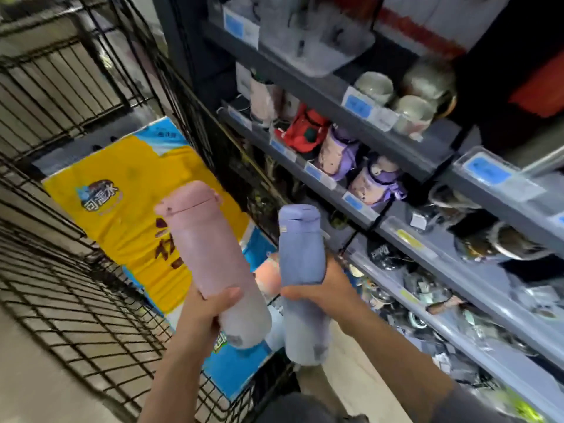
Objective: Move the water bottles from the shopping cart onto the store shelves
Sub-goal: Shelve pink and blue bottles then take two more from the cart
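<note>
Pink water bottle: pale matte pink, plain, lid same pink.
Blue water bottle: periwinkle blue, plain, matching lid.
Shopping cart: black wire grid.
Carton in cart: yellow face, blue-and-white edges, dark brown lettering.
Shelves: dark grey rails; price labels blue and white.
Shelved bottles: pale pink with dark speckles, purple lids and straps.
Red bag-like item: red with dark green spot.
Mugs: grey-green glaze.

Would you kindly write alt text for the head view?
Left hand holds a pink bottle and right hand a lavender bottle, both above a wire cart beside store shelves stocked with drinkware.
</note>
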`<move>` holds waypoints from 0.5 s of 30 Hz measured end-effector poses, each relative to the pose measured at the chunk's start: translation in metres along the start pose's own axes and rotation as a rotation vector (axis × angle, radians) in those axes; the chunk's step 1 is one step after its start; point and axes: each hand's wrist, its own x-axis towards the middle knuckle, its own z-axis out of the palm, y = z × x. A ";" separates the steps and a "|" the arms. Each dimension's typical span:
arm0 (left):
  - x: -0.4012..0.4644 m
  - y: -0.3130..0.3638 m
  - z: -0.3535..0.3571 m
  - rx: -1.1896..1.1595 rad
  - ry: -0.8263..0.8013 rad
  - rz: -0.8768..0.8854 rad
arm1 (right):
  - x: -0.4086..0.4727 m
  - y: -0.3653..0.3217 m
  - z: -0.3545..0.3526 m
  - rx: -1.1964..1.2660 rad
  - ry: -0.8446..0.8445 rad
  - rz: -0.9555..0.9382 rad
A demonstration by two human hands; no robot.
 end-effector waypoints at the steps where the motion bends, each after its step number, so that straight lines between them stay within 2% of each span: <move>1: -0.007 -0.003 0.015 0.054 -0.016 0.012 | -0.013 0.007 -0.016 0.054 0.016 -0.007; 5: -0.039 -0.032 0.066 0.172 -0.031 -0.001 | -0.066 0.041 -0.084 0.201 0.037 -0.077; 8: -0.073 -0.064 0.114 0.248 -0.040 0.002 | -0.107 0.078 -0.137 0.208 0.133 -0.151; 12: -0.132 -0.107 0.200 0.355 -0.145 -0.035 | -0.176 0.137 -0.215 0.305 0.261 -0.170; 15: -0.165 -0.142 0.267 0.470 -0.318 -0.007 | -0.235 0.181 -0.275 0.359 0.432 -0.203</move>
